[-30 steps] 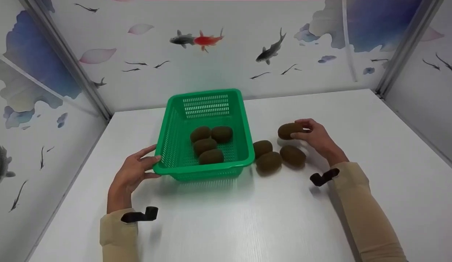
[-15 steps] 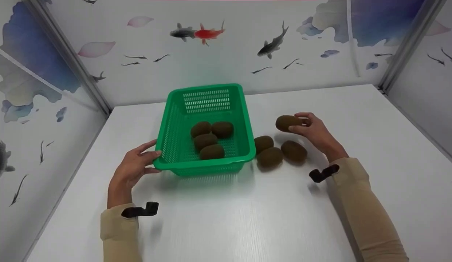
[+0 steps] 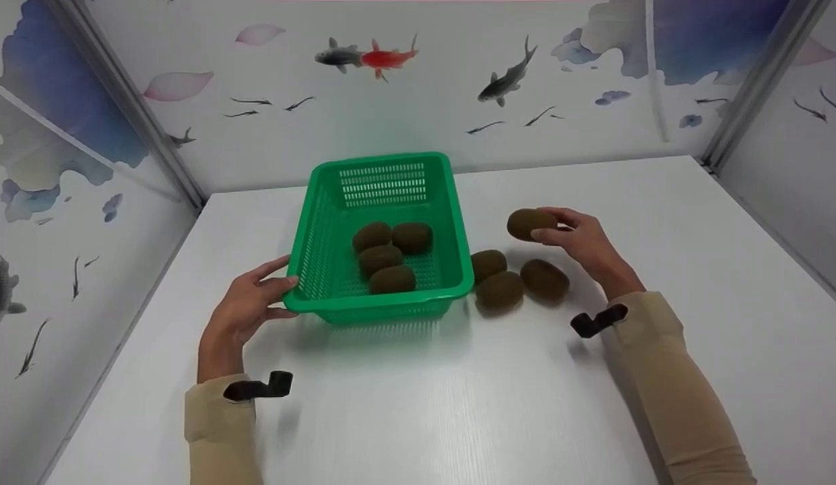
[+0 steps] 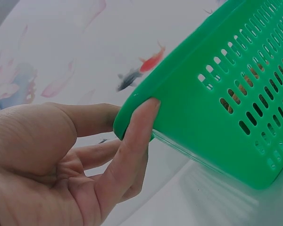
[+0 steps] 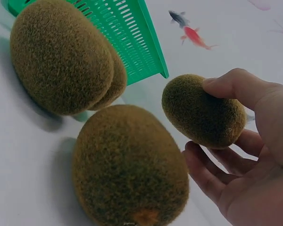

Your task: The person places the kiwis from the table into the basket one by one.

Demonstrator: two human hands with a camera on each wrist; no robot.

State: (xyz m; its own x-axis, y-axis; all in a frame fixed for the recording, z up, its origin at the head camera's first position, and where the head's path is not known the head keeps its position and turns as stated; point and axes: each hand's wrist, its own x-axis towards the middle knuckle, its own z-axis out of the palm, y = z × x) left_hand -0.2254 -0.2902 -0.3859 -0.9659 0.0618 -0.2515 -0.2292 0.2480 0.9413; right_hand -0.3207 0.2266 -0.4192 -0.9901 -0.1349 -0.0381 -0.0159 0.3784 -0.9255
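A green slotted plastic basket [image 3: 380, 313] stands left of centre on the white table, with several brown fuzzy kiwis [image 3: 392, 279] lying inside it. My left hand [image 3: 246, 306] grips the basket's near left corner; in the left wrist view, fingers and thumb pinch its rim [image 4: 132, 106]. To the right of the basket, my right hand [image 3: 583, 246] holds a kiwi [image 3: 529, 224] between thumb and fingers, raised above the table. The right wrist view shows the thumb on top of this held kiwi [image 5: 203, 113] and the fingers beneath. Three more kiwis [image 3: 500, 293] lie between that hand and the basket.
The white tabletop [image 3: 418, 404] is bounded by a back wall [image 3: 418, 101] printed with fish and by side panels with metal corner posts [image 3: 121, 101]. A black wrist camera [image 3: 259, 387] is strapped to each tan sleeve [image 3: 673, 384].
My right hand has lifted the kiwi slightly and shifted it a little left, toward the basket. The left hand keeps its grip on the corner. The head view has tilted slightly.
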